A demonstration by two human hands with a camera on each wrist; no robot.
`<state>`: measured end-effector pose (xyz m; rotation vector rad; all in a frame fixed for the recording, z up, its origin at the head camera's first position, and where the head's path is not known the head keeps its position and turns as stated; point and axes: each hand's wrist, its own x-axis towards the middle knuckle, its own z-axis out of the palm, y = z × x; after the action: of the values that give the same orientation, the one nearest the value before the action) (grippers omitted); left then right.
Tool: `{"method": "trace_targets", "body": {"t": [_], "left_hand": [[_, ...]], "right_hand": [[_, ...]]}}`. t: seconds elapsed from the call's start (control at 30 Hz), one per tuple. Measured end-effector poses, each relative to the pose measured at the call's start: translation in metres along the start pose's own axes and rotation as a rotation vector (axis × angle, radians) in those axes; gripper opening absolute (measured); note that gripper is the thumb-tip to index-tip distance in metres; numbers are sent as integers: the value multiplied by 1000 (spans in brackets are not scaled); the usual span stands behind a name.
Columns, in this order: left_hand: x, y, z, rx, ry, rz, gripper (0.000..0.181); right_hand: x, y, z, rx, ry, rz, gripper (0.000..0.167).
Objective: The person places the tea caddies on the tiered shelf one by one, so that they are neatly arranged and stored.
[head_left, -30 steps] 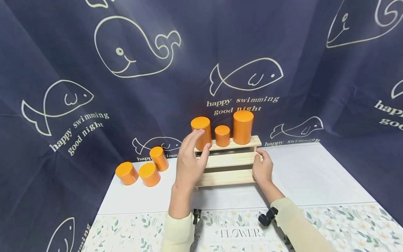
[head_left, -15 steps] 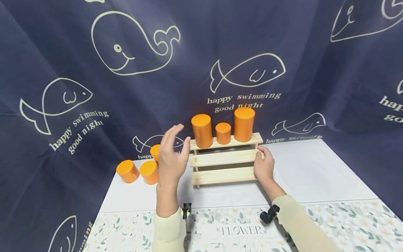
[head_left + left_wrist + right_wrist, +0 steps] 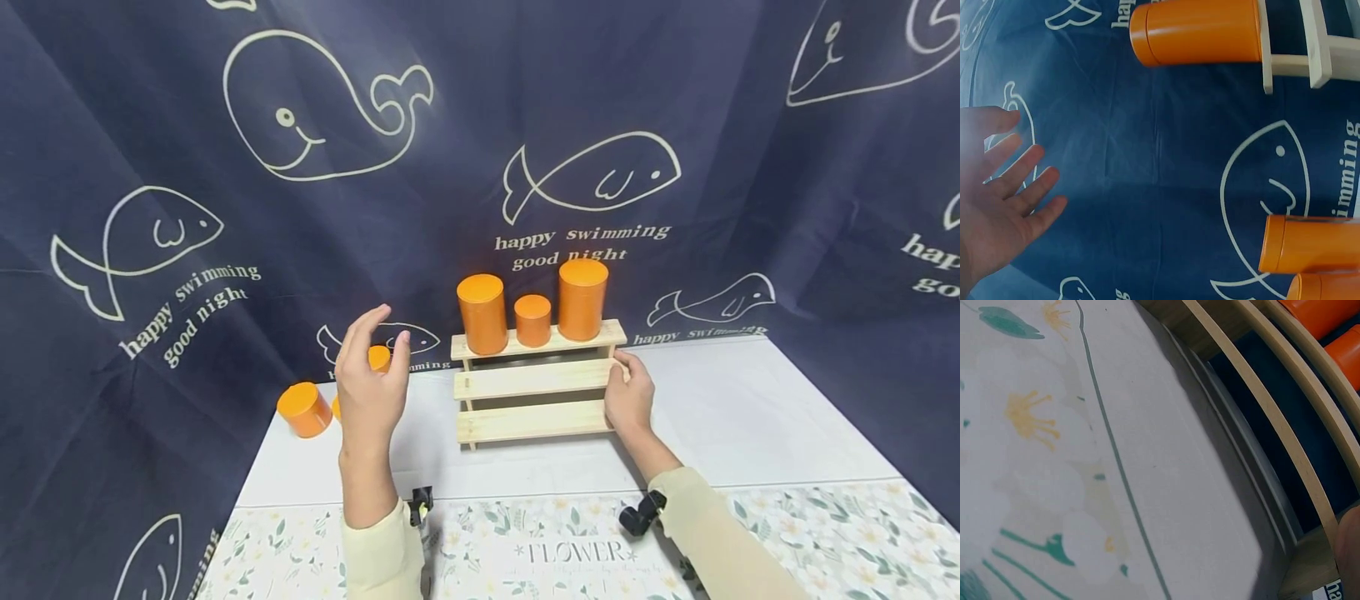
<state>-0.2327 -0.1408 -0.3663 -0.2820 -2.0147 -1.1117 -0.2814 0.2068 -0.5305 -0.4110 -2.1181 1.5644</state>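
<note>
A three-step wooden rack (image 3: 534, 380) stands on the white tabletop. Along its top step are a tall orange canister (image 3: 483, 317), a small orange canister (image 3: 533, 322) and another tall canister (image 3: 582, 302). My right hand (image 3: 630, 397) holds the rack's right end, thumb in front, the other fingers partly hidden behind the side. Raised above the table left of the rack, my left hand (image 3: 371, 393) holds nothing; its fingers are spread and relaxed in the left wrist view. Behind it, one short canister (image 3: 337, 408) is mostly hidden and a narrow canister (image 3: 379, 358) shows only its top.
Another short orange canister (image 3: 303, 410) stands at the table's left edge. A dark blue curtain (image 3: 450, 208) with white fish drawings hangs right behind the table. A flower-printed mat (image 3: 570, 533) covers the front.
My left hand has moved left, away from the tall left canister on the rack, towards the loose canisters, now partly covering them. My right hand has stayed at the rack's right end.
</note>
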Motion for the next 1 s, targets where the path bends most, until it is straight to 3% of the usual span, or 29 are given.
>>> {"method": "trace_targets", "body": {"t": [0.57, 0.83, 1.0], "left_hand": [[2, -28, -26, -13, 67, -112, 37], [0, -48, -46, 24, 133, -265, 36], [0, -53, -53, 36, 137, -318, 37]], "right_hand": [[0, 0, -1, 0, -5, 2, 39], [1, -3, -3, -15, 1, -6, 39], [1, -2, -1, -19, 4, -13, 39]]}}
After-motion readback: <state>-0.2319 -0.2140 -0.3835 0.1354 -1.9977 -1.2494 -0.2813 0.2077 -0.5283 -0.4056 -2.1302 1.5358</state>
